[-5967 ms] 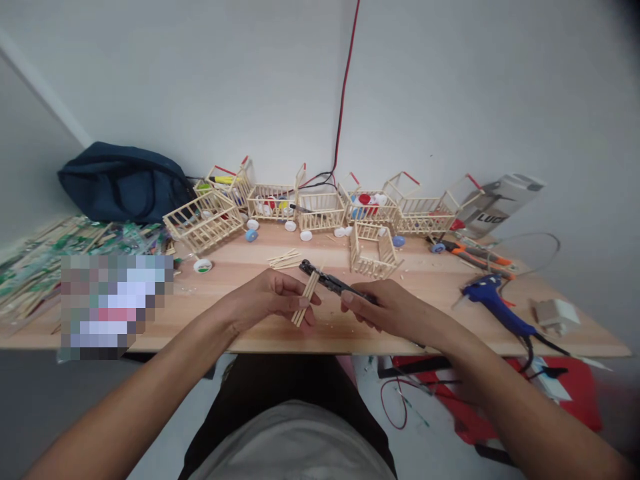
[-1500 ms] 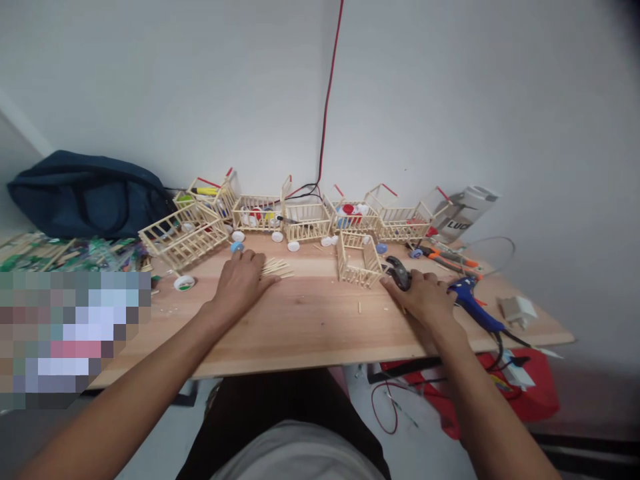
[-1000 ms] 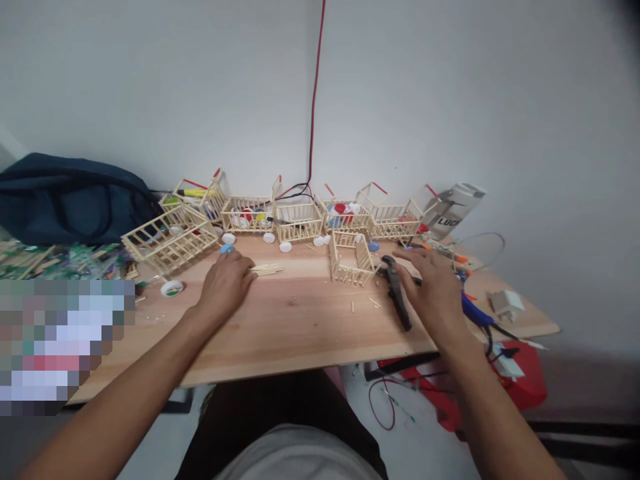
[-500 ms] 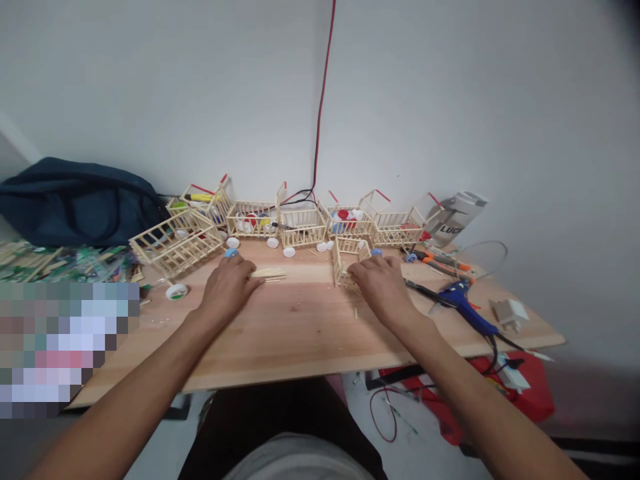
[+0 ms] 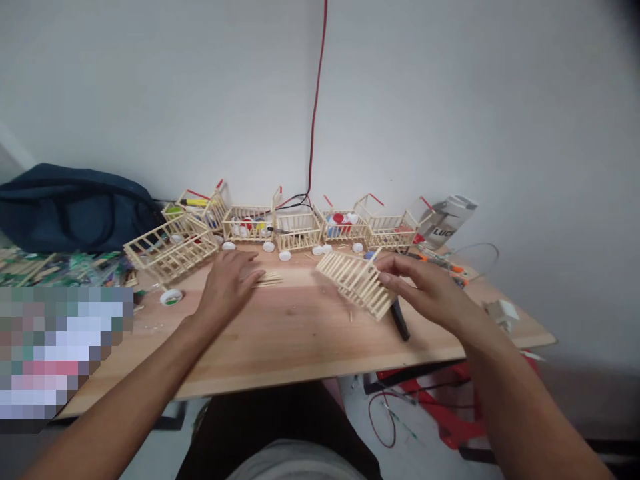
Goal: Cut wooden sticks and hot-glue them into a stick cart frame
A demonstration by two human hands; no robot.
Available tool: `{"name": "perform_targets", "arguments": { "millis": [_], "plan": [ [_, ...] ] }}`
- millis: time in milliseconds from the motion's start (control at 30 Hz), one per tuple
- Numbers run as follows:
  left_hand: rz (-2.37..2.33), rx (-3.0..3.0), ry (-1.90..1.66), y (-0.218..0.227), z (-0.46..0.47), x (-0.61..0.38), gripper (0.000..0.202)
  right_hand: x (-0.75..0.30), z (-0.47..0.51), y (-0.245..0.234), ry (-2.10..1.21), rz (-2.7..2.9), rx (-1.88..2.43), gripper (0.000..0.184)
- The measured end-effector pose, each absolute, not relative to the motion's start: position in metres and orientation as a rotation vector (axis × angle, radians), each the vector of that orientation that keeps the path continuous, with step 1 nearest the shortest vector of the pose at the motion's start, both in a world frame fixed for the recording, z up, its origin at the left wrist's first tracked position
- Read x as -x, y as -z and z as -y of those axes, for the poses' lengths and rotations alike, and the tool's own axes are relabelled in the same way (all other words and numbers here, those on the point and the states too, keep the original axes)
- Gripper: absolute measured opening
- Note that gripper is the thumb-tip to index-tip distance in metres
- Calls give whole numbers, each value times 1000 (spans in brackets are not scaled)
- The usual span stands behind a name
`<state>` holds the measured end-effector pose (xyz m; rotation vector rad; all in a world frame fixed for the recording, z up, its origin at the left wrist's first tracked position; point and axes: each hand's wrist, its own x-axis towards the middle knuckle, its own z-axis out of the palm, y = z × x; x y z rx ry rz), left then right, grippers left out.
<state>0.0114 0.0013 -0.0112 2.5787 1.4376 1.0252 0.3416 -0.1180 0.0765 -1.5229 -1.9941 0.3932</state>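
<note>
The tabletop (image 5: 300, 353) is bare wood through the middle and near edge, with the clutter pushed to the far edge and the left end, which leaves a working patch in front of the person. A dark bag (image 5: 75, 207) lies at the far left corner against the wall. Along the far edge stands a row of stick carts (image 5: 300, 230), upright and side by side, some with coloured caps inside. They look parked there out of the way. A big cart (image 5: 170, 248) leans tilted at the left end of that row.

The frame (image 5: 355, 283), an open box of sticks, is off the wood and tipped over towards the left, right of centre. The right hand (image 5: 430, 293) has thumb and fingers closed on its right end. That end grip leaves the rest of the frame free and in plain view.

The left hand (image 5: 225, 287) lies palm down left of centre, fingers loose and apart, holding nothing. Its fingertips reach the near end of the loose sticks (image 5: 270, 279), which lie in a small bundle just ahead of it; whether they touch I cannot tell.

Black pliers (image 5: 400, 321) lie on the wood under the right hand, close to reach. A lone cap (image 5: 171, 297) sits near the left end
</note>
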Motion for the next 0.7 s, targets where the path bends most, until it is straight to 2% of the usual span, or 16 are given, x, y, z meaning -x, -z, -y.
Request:
{"name": "perform_targets", "arguments": {
  "millis": [133,267,367,433,600,700],
  "plan": [
    [-976,-2470,-1046,-2,12,-24,47,-338,122,-97,-820,1924,1479,30],
    [-646,-2215,-760,-15,37,-40,74,-333,105,-98,-1131,1839,1421,31],
    [-620,-2105,-630,-19,52,-50,87,-330,81,-90,-1376,1716,1345,32],
    [-680,-2074,-609,-18,57,-55,86,-327,64,-84,-1543,1622,1280,32],
    [-814,-1914,-605,-8,58,-62,78,-317,29,-67,-1598,1480,1236,22],
    [-907,-1819,-606,-1,58,-63,83,-313,19,-54,-1489,1411,1278,32]
  ]
}}
